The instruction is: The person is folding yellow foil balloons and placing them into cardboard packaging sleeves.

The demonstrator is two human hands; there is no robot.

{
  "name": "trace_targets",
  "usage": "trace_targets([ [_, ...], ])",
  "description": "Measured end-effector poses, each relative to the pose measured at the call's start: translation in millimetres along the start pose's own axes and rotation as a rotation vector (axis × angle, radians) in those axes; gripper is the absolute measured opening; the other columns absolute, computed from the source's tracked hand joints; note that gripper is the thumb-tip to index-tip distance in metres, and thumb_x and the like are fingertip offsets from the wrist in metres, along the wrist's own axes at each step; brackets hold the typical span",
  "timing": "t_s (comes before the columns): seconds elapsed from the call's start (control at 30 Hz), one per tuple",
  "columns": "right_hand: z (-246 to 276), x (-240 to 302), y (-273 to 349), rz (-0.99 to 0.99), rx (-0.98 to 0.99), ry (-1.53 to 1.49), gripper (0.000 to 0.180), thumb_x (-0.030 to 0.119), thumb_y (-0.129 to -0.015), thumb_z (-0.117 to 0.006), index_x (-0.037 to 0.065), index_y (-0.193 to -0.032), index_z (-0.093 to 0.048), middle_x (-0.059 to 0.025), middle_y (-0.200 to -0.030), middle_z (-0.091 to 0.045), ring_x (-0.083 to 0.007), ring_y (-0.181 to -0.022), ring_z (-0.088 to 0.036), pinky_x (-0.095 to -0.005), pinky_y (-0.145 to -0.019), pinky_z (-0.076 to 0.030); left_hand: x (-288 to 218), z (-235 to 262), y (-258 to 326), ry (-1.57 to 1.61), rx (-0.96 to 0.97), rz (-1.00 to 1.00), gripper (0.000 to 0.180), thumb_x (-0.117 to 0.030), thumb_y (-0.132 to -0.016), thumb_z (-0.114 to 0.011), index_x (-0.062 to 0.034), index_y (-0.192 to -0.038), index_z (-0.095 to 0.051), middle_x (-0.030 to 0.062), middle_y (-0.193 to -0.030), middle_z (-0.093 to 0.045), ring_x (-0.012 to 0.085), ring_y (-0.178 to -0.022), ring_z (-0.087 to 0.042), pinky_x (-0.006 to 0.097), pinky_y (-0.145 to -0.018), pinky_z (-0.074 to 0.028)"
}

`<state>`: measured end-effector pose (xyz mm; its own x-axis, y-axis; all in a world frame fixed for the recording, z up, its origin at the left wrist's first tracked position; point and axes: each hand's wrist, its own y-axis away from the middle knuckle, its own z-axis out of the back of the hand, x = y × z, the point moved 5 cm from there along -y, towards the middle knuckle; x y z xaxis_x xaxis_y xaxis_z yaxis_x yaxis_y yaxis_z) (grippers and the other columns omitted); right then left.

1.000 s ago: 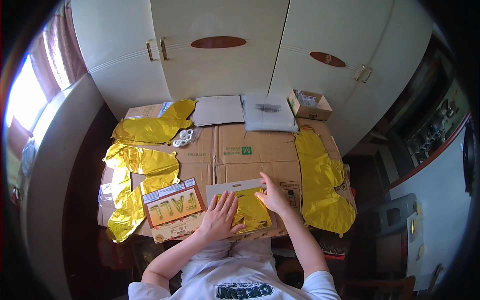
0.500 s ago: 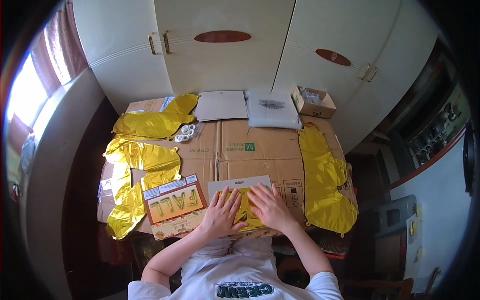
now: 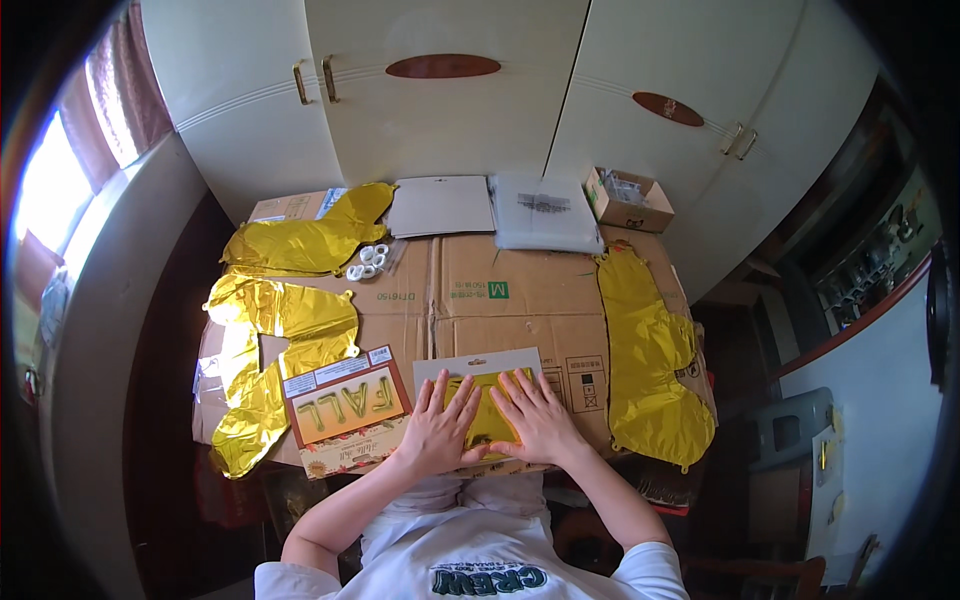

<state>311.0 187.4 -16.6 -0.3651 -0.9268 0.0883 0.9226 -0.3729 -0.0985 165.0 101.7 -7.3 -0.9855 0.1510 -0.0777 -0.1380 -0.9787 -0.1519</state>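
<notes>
My left hand (image 3: 438, 432) and my right hand (image 3: 535, 418) lie flat, fingers spread, side by side on a folded gold foil balloon (image 3: 487, 405). That balloon rests on a white backing card (image 3: 478, 363) at the near edge of the flattened brown cardboard (image 3: 470, 300). Just left of my left hand sits an orange package (image 3: 346, 408) printed with gold letters. Neither hand grips anything; both press down with open palms.
Flat gold foil balloons lie at the left (image 3: 280, 310), at the far left (image 3: 305, 240) and along the right side (image 3: 650, 360). A roll of white tape pieces (image 3: 366, 262), a grey card (image 3: 441, 206), a clear plastic bag (image 3: 545, 210) and a small open box (image 3: 628, 198) sit at the back. White cupboards (image 3: 450, 90) stand behind.
My right hand has come down from the card's upper right corner onto the gold balloon beside my left hand. Both palms now lie flat together on it.
</notes>
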Motion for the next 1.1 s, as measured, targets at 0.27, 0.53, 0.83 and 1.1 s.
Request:
trace_targets([
  [0.27,0.6,0.1,-0.7,-0.034,0.043,-0.013,0.092,0.073,-0.083,-0.047,0.013,-0.151,-0.029,-0.0151,-0.157,-0.022,-0.0375,-0.146,-0.016,-0.0577,-0.117,-0.010,8.1,1.2,2.0,0.024,0.072,0.010,0.105,-0.077,-0.078,-0.048,0.0038,-0.144,-0.036,0.0230,-0.152,-0.031,0.0384,-0.144,-0.024,0.056,-0.115,-0.016],
  [0.53,-0.6,-0.3,-0.9,-0.034,0.050,-0.014,0.094,0.075,-0.083,-0.046,0.013,-0.151,-0.028,-0.0144,-0.158,-0.021,-0.0374,-0.146,-0.013,-0.0591,-0.117,-0.007,12.4,2.9,4.2,0.030,0.101,0.007,0.112,-0.079,-0.075,-0.049,0.0071,-0.144,-0.032,0.0245,-0.153,-0.029,0.0350,-0.145,-0.023,0.055,-0.116,-0.014],
  [0.83,18.3,23.2,3.4,0.141,0.117,0.003,0.098,0.074,-0.078,-0.055,0.009,-0.148,-0.034,-0.0148,-0.155,-0.027,-0.0351,-0.145,-0.019,-0.0589,-0.116,-0.012,15.2,3.1,7.4,0.030,0.086,-0.039,0.109,-0.079,-0.079,-0.046,0.0062,-0.145,-0.031,0.0245,-0.154,-0.027,0.0357,-0.145,-0.022,0.057,-0.115,-0.017],
  [1.1,18.3,56.4,39.5,0.213,-0.042,0.131,0.059,0.040,-0.084,-0.063,0.007,-0.131,-0.055,-0.0125,-0.138,-0.052,-0.0313,-0.131,-0.045,-0.0457,-0.109,-0.036,7.2,13.0,19.5,0.090,0.096,-0.133,0.099,-0.076,-0.083,-0.045,0.0038,-0.142,-0.038,0.0240,-0.148,-0.036,0.0351,-0.141,-0.030,0.058,-0.114,-0.020],
])
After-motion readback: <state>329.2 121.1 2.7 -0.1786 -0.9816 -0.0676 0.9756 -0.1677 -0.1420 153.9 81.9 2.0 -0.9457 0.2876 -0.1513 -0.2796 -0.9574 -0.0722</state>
